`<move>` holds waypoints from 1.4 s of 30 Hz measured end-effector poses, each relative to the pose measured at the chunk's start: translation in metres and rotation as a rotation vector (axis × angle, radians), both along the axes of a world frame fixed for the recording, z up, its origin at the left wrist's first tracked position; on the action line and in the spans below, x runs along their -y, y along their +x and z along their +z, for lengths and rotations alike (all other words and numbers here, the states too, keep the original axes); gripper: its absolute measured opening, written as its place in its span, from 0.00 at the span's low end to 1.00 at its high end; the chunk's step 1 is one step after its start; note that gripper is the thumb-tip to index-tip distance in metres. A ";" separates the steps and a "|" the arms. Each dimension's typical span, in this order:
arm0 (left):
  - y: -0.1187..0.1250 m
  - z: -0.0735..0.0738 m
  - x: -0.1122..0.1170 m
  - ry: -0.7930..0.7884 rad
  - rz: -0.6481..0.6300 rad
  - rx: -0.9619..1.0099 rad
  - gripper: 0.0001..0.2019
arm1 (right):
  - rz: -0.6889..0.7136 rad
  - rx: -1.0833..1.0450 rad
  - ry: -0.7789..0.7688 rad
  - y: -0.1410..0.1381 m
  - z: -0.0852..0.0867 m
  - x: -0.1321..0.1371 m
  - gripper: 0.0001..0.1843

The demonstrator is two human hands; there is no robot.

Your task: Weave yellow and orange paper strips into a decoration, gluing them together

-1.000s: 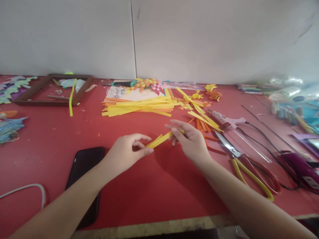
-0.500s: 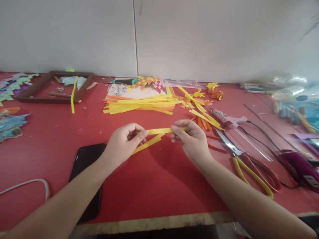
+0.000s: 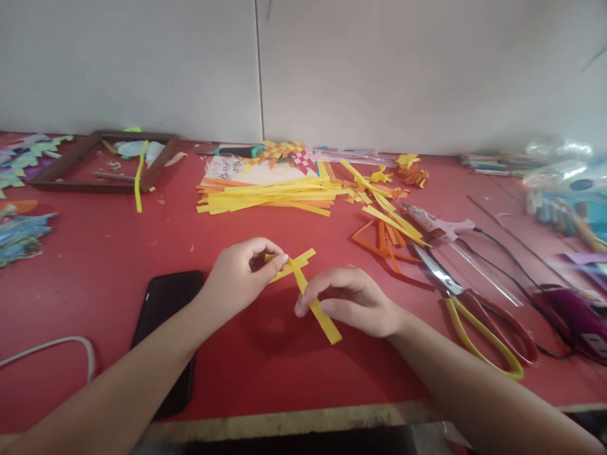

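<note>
My left hand [image 3: 244,272] pinches one end of a yellow paper strip [image 3: 328,325] between thumb and fingertips. From that pinch the strip slants down to the right, where the curled fingers of my right hand [image 3: 358,300] hold it partway along; its free end sticks out below them. Another yellow strip piece [image 3: 304,257] shows behind my left fingertips, angled up to the right. Whether the two pieces are joined at the pinch is hidden by my thumb. A black phone [image 3: 164,303] lies under my left forearm.
A pile of yellow and orange strips [image 3: 265,194] lies ahead. To the right are scissors [image 3: 448,281] with yellow and red handles, a pink glue gun [image 3: 439,226] and its cord. A brown frame [image 3: 71,186] lies back left. A white cable [image 3: 57,344] curves at front left.
My right hand has moved down and toward me, swinging its part of the strip from level to a downward slant. My left hand keeps its pinch, almost in place.
</note>
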State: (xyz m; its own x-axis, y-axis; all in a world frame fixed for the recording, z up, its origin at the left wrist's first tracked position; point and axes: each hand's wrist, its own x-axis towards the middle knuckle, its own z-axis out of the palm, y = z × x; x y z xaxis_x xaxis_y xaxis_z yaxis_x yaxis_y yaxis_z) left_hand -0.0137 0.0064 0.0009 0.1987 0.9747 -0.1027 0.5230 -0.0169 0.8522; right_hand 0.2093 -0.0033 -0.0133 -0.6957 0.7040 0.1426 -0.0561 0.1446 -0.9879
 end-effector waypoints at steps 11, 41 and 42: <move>0.000 -0.007 -0.002 -0.144 -0.104 0.189 0.14 | -0.265 0.141 0.035 -0.005 -0.008 -0.006 0.09; 0.002 -0.004 0.002 -0.057 0.030 0.320 0.08 | -0.473 -0.075 -0.184 -0.010 -0.014 -0.010 0.17; 0.002 -0.003 0.002 -0.053 0.033 0.300 0.08 | -0.484 -0.083 -0.182 -0.010 -0.014 -0.010 0.16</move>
